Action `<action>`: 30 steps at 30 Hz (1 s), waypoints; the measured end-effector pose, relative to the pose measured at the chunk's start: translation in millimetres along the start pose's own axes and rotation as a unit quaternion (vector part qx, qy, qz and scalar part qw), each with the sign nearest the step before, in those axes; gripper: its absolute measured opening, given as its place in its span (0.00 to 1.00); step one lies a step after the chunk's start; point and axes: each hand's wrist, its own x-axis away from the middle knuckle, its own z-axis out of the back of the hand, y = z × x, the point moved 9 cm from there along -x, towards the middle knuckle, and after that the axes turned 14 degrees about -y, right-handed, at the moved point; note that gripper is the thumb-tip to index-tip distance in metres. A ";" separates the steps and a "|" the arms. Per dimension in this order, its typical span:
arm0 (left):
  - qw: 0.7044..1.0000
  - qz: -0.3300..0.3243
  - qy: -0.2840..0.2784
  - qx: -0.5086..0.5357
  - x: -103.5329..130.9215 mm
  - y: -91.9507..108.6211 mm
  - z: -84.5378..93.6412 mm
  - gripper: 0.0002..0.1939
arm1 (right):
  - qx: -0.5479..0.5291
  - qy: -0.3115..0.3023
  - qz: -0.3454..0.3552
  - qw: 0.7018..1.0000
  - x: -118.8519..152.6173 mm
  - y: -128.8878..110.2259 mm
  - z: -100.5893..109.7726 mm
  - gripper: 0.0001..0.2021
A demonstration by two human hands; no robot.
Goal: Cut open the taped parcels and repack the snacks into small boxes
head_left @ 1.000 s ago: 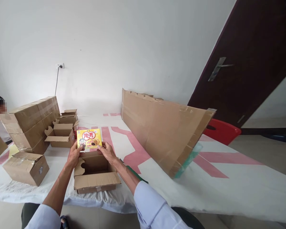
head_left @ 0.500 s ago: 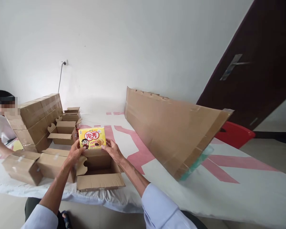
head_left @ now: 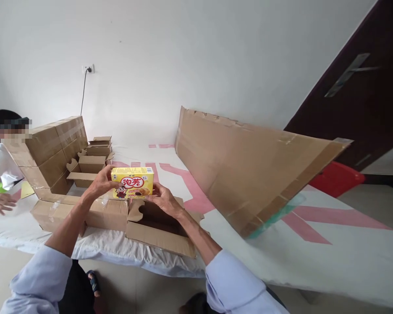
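Note:
Between my two hands is a yellow snack box (head_left: 132, 183) with red lettering and a cartoon figure, its front facing me and its top edge showing. My left hand (head_left: 101, 183) grips the left end, thumb across the front. At the other end, my right hand (head_left: 165, 199) has its thumb and fingers closed on the lower right corner. Below the snack box stands an open cardboard box (head_left: 160, 239) with its flaps folded out; my right forearm crosses over part of it. Its inside is partly hidden.
Two closed cartons (head_left: 106, 214) stand left of the open box. Behind them are stacked taped cartons (head_left: 49, 146) and several open boxes (head_left: 87, 168). A large cardboard sheet (head_left: 249, 170) leans on the right, by a red chair (head_left: 337, 179). Another person (head_left: 5, 161) sits at far left.
The snack box has tipped so its top shows, and sits slightly further right. The open box has shifted right and turned. The other person's hand has come away from the carton.

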 end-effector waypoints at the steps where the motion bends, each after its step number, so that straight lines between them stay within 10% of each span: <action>1: 1.000 0.003 -0.005 -0.018 1.6 5.0 6.2 0.37 | 0.051 0.005 -0.002 0.999 6.6 -3.5 3.1 0.32; 6: 0.992 -0.028 0.060 -0.105 15.4 41.9 71.0 0.38 | 0.375 0.010 -0.044 0.926 50.0 -26.1 27.4 0.20; 11: 0.979 -0.026 0.132 -0.152 25.4 50.4 137.3 0.39 | 0.460 -0.018 -0.105 0.882 77.9 -22.9 48.8 0.19; 20: 0.969 0.127 0.069 -0.198 35.5 -39.0 175.6 0.32 | 0.484 -0.028 -0.161 0.860 92.7 3.1 56.4 0.18; 30: 0.864 0.247 0.100 -0.428 19.3 -106.8 213.8 0.25 | 0.515 -0.014 -0.202 0.833 94.8 20.3 71.8 0.17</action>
